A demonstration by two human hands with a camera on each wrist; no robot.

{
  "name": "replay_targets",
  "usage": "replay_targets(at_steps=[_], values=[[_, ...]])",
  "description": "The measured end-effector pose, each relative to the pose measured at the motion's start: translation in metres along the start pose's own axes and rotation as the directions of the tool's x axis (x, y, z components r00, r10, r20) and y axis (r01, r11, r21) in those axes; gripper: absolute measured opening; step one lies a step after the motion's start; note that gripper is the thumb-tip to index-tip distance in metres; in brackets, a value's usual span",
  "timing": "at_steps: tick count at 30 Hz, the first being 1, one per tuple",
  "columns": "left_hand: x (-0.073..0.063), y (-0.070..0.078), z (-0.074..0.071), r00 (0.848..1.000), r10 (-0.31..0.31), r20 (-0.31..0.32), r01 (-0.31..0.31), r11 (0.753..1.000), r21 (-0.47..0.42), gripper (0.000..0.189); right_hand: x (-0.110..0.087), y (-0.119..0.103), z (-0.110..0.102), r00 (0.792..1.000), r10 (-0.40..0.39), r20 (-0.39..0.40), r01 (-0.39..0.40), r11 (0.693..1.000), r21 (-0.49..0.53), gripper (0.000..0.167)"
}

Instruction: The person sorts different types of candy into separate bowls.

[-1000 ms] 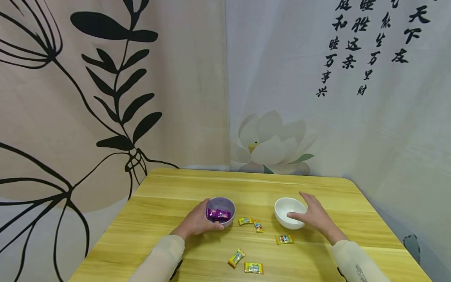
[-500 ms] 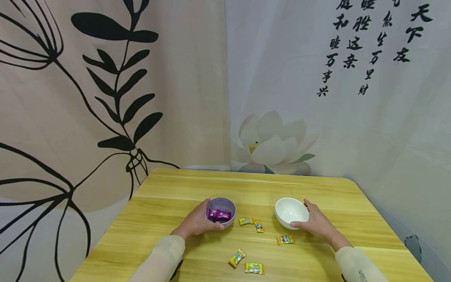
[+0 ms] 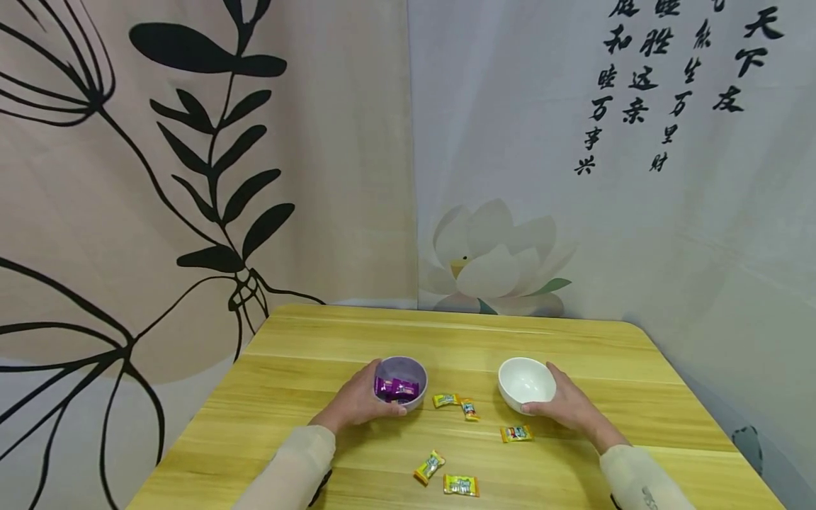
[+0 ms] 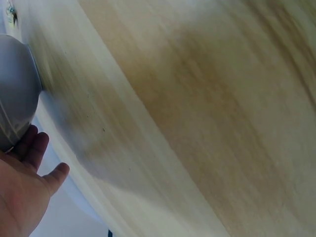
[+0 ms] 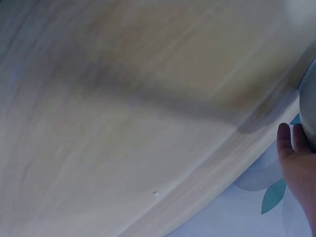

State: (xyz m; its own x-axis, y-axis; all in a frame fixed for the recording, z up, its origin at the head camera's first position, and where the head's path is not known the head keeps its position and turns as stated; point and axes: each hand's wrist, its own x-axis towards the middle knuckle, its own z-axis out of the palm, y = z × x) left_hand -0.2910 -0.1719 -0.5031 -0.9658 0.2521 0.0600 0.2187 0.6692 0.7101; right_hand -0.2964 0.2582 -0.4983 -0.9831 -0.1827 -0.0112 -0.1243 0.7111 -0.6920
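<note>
My left hand (image 3: 359, 398) holds a lavender bowl (image 3: 408, 363) at its left side, the thumb along the front and the fingers behind. Purple-wrapped candies (image 3: 397, 389) lie inside that bowl. On the other side, my right hand (image 3: 572, 401) grips a white bowl (image 3: 525, 382), thumb at the front and fingers at the right rim. The left wrist view shows the left hand (image 4: 24, 187) against the outer wall of the bowl (image 4: 17, 84). At the edge of the right wrist view, fingers of the right hand (image 5: 298, 173) touch the bowl (image 5: 309, 108).
Several yellow-wrapped candies lie on the wooden table (image 3: 459, 340): a pair (image 3: 445, 400) between the bowls, one candy (image 3: 516, 433) before the white bowl, and two nearer the front, including one candy (image 3: 461, 485). A printed curtain (image 3: 344, 177) hangs behind.
My right hand has closed in from over the white bowl's rim to its right side and now grips it. The left hand and the candies stay in place.
</note>
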Motion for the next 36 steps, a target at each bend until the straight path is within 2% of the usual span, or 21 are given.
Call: replay_targets(at_steps=[7,12,18,24,28,31,33,36], values=[[-0.001,-0.001,0.002,1.000,-0.019,-0.007,0.019,1.000,0.025,0.124,0.000,0.002,0.002,0.999,-0.031,-0.021,0.032,0.998,0.048,0.116],[-0.004,0.000,-0.002,0.999,-0.049,-0.005,0.049,0.998,0.043,0.129,0.002,0.001,0.004,0.997,-0.059,-0.048,0.062,0.995,0.072,0.110],[-0.005,0.004,-0.007,0.998,-0.067,0.010,0.067,0.996,0.058,0.132,0.002,0.001,0.005,0.997,-0.051,-0.058,0.055,0.996,0.074,0.111],[-0.003,0.010,-0.010,0.997,-0.066,-0.031,0.069,0.994,0.088,0.125,0.000,0.001,0.004,0.997,-0.043,-0.056,0.048,0.995,0.091,0.109],[-0.002,0.019,-0.011,0.997,-0.034,-0.064,0.042,0.992,0.120,0.117,0.000,0.001,0.004,0.999,-0.025,-0.045,0.029,0.996,0.079,0.110],[-0.005,0.031,-0.011,0.995,0.013,-0.094,0.000,0.991,0.137,0.110,-0.001,0.002,0.003,0.999,-0.017,-0.041,0.020,0.997,0.077,0.111],[-0.008,0.040,-0.010,0.990,0.053,-0.127,-0.033,0.988,0.153,0.105,-0.001,0.002,0.003,0.999,-0.015,-0.043,0.019,0.996,0.082,0.112],[-0.015,0.055,-0.007,0.975,0.136,-0.177,-0.105,0.979,0.172,0.097,-0.001,0.003,0.004,0.999,-0.017,-0.046,0.021,0.996,0.086,0.113]])
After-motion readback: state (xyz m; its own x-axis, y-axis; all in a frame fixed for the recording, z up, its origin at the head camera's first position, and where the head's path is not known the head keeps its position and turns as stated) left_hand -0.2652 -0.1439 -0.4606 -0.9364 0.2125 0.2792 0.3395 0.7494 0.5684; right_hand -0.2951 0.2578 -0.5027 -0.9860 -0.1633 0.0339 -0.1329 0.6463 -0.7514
